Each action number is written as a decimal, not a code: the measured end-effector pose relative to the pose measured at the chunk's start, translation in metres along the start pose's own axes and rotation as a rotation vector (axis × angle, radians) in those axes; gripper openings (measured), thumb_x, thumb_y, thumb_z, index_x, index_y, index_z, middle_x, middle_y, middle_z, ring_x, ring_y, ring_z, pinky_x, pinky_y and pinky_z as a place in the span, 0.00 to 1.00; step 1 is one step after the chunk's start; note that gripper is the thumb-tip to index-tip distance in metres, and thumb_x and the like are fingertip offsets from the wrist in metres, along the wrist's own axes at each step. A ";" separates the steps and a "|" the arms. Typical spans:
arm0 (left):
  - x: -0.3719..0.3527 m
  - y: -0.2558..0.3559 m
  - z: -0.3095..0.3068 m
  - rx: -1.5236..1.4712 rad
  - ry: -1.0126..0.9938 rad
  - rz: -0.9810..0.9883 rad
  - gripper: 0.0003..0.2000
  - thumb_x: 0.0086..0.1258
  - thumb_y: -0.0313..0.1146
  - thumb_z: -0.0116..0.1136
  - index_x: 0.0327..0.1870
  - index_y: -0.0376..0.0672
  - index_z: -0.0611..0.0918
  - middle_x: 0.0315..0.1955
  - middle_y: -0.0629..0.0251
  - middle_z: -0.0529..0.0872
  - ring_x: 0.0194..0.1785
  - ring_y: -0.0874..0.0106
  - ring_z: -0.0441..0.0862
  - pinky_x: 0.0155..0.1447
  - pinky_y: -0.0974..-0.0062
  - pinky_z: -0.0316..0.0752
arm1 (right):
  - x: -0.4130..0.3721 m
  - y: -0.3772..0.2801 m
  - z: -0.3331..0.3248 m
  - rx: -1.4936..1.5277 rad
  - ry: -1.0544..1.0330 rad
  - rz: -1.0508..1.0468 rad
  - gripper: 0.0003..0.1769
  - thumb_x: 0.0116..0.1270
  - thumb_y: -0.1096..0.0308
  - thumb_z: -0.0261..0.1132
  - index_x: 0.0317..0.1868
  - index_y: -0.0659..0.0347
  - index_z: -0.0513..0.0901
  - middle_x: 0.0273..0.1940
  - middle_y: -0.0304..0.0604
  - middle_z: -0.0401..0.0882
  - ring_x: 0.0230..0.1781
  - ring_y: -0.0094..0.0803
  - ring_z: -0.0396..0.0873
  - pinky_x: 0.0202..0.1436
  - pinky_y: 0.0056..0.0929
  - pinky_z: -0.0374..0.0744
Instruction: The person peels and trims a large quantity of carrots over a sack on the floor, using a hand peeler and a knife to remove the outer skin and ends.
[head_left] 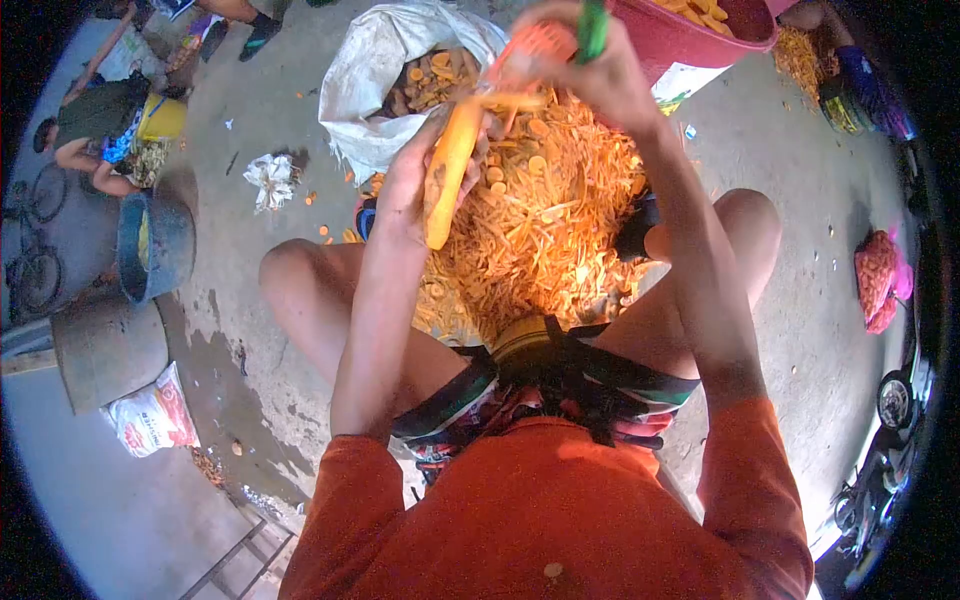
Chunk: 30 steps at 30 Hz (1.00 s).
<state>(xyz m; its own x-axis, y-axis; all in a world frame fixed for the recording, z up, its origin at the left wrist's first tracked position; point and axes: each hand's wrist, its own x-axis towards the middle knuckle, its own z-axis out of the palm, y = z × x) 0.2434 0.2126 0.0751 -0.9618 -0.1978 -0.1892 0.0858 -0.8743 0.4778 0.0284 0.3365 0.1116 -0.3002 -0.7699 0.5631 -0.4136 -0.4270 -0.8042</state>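
Nearest the lap, the heap of peelings [540,250] lies on the floor [270,110] between the person's bent knees. Just over the heap's left side, the left hand [405,185] grasps the carrot [447,170] about its middle and holds it clear of the heap. Over the heap's far edge, the right hand [600,75] is clenched on an orange-and-green peeler [545,42] that meets the carrot's far end.

The main risk, as I judge it, is to the left fingers. They lie along the line the blade would follow, so a skid off the slick surface could run into them. A wet carrot held only at mid-length could also twist loose and drop into the heap.

The carrot's long axis runs steeply, almost straight away from the body. Its free, rounded end points back down toward the heap's near left edge, and the other end tips up and slightly right.

Beyond the heap's far left sits a white sack [385,60] of cut pieces. Beyond its far right is a pink basin [690,40].
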 end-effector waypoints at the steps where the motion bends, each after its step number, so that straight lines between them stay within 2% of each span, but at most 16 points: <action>1: -0.001 -0.002 0.014 -0.001 -0.001 0.003 0.16 0.80 0.37 0.51 0.61 0.38 0.76 0.47 0.60 0.85 0.39 0.74 0.86 0.37 0.76 0.86 | -0.005 -0.017 0.015 -0.039 -0.064 -0.045 0.15 0.62 0.70 0.76 0.48 0.62 0.84 0.42 0.37 0.87 0.44 0.24 0.83 0.50 0.28 0.82; 3: -0.011 -0.008 0.054 0.180 0.425 0.138 0.15 0.79 0.37 0.51 0.59 0.39 0.77 0.43 0.63 0.85 0.37 0.77 0.85 0.36 0.79 0.85 | -0.008 -0.030 0.027 -0.092 -0.132 -0.124 0.16 0.61 0.70 0.77 0.49 0.62 0.85 0.42 0.36 0.87 0.44 0.23 0.82 0.50 0.28 0.81; 6: -0.009 -0.003 0.009 0.220 0.230 0.086 0.17 0.77 0.38 0.56 0.61 0.40 0.77 0.44 0.63 0.86 0.41 0.76 0.85 0.37 0.81 0.84 | -0.007 0.000 0.004 -0.122 -0.022 -0.046 0.15 0.62 0.73 0.75 0.49 0.63 0.85 0.42 0.36 0.87 0.44 0.23 0.83 0.49 0.29 0.82; 7: -0.007 -0.003 0.008 0.209 0.159 0.107 0.19 0.76 0.38 0.57 0.63 0.40 0.77 0.46 0.60 0.86 0.43 0.73 0.86 0.38 0.79 0.85 | -0.004 -0.003 -0.008 -0.108 0.056 0.124 0.13 0.64 0.71 0.74 0.47 0.62 0.84 0.40 0.38 0.87 0.41 0.26 0.84 0.45 0.29 0.83; 10: -0.005 -0.011 0.028 0.350 0.248 0.088 0.20 0.77 0.45 0.56 0.61 0.41 0.78 0.43 0.64 0.86 0.37 0.78 0.83 0.35 0.83 0.81 | 0.007 -0.021 -0.027 0.038 0.195 0.417 0.10 0.66 0.71 0.72 0.43 0.63 0.80 0.36 0.39 0.84 0.35 0.26 0.83 0.36 0.25 0.83; 11: -0.005 -0.013 0.029 0.385 0.292 0.026 0.21 0.77 0.48 0.55 0.59 0.41 0.80 0.41 0.67 0.86 0.33 0.80 0.81 0.34 0.84 0.79 | 0.006 -0.029 -0.026 -0.155 0.147 0.394 0.10 0.65 0.71 0.71 0.43 0.63 0.80 0.34 0.41 0.84 0.35 0.29 0.83 0.37 0.27 0.82; 12: -0.004 -0.015 0.012 0.655 0.315 -0.132 0.22 0.76 0.52 0.57 0.53 0.40 0.84 0.41 0.65 0.87 0.33 0.80 0.80 0.35 0.81 0.76 | 0.004 -0.032 -0.023 -0.345 0.093 0.372 0.10 0.65 0.70 0.70 0.42 0.63 0.80 0.33 0.43 0.83 0.34 0.33 0.83 0.37 0.29 0.82; 13: -0.002 -0.028 0.011 1.059 0.331 0.050 0.24 0.74 0.56 0.58 0.49 0.39 0.87 0.37 0.65 0.87 0.33 0.79 0.79 0.36 0.78 0.74 | 0.003 -0.028 -0.023 -0.341 0.085 0.375 0.10 0.65 0.70 0.70 0.42 0.63 0.80 0.33 0.43 0.83 0.34 0.33 0.83 0.37 0.29 0.82; 15: 0.001 -0.031 0.003 1.289 0.424 0.082 0.25 0.74 0.55 0.58 0.51 0.38 0.87 0.34 0.65 0.87 0.35 0.79 0.80 0.40 0.77 0.75 | 0.001 -0.015 -0.026 -0.738 -0.167 0.254 0.09 0.62 0.70 0.69 0.41 0.62 0.80 0.31 0.48 0.82 0.33 0.40 0.83 0.38 0.35 0.81; 17: 0.008 -0.020 -0.006 1.296 0.437 0.263 0.21 0.74 0.49 0.61 0.50 0.38 0.86 0.35 0.65 0.88 0.35 0.79 0.81 0.41 0.79 0.76 | -0.007 -0.010 -0.031 -0.717 -0.204 0.211 0.12 0.60 0.67 0.70 0.41 0.61 0.80 0.33 0.52 0.81 0.34 0.47 0.82 0.40 0.40 0.80; 19: 0.001 0.002 -0.003 1.003 0.437 0.226 0.17 0.74 0.41 0.62 0.54 0.37 0.83 0.46 0.64 0.87 0.44 0.76 0.84 0.56 0.79 0.79 | -0.011 -0.010 -0.036 -0.881 -0.256 0.269 0.11 0.61 0.68 0.72 0.42 0.61 0.81 0.34 0.48 0.85 0.34 0.39 0.84 0.39 0.35 0.80; 21: -0.013 0.017 -0.002 0.765 0.433 0.137 0.19 0.73 0.35 0.61 0.61 0.37 0.79 0.52 0.62 0.84 0.47 0.73 0.85 0.58 0.77 0.80 | -0.025 0.005 -0.043 -0.938 -0.223 0.216 0.11 0.65 0.65 0.70 0.44 0.60 0.82 0.33 0.48 0.85 0.33 0.44 0.85 0.37 0.39 0.81; 25: -0.022 0.008 -0.021 0.700 0.240 -0.017 0.21 0.72 0.30 0.60 0.64 0.37 0.75 0.55 0.62 0.82 0.50 0.72 0.84 0.55 0.75 0.80 | -0.046 0.026 -0.033 -1.014 -0.322 0.139 0.13 0.68 0.57 0.67 0.47 0.54 0.83 0.34 0.53 0.84 0.36 0.54 0.84 0.38 0.47 0.81; 27: -0.009 -0.005 -0.043 0.507 0.078 -0.157 0.19 0.71 0.28 0.58 0.62 0.38 0.77 0.54 0.64 0.82 0.51 0.72 0.82 0.52 0.73 0.79 | -0.058 0.031 -0.009 -0.975 -0.404 0.140 0.14 0.67 0.58 0.66 0.49 0.52 0.82 0.34 0.50 0.85 0.35 0.52 0.85 0.37 0.50 0.83; 29: -0.007 -0.019 -0.036 0.344 0.252 -0.172 0.18 0.71 0.29 0.59 0.60 0.39 0.77 0.51 0.66 0.83 0.50 0.74 0.81 0.51 0.72 0.77 | -0.070 0.027 0.012 -0.957 -0.459 0.039 0.13 0.69 0.57 0.65 0.50 0.51 0.82 0.33 0.50 0.85 0.35 0.51 0.85 0.38 0.49 0.83; 30: -0.006 -0.026 -0.024 0.570 0.338 -0.149 0.18 0.70 0.31 0.61 0.60 0.40 0.78 0.50 0.66 0.84 0.51 0.74 0.81 0.52 0.73 0.76 | -0.074 0.024 0.020 -0.957 -0.463 0.043 0.13 0.69 0.57 0.65 0.50 0.51 0.82 0.33 0.50 0.85 0.35 0.51 0.85 0.38 0.49 0.83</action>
<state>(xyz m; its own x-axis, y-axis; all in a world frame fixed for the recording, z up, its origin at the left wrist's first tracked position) 0.2536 0.2255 0.0430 -0.8107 -0.3021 -0.5016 -0.2810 -0.5509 0.7858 0.0578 0.3737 0.0471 -0.0582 -0.9668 0.2487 -0.9745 0.0009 -0.2243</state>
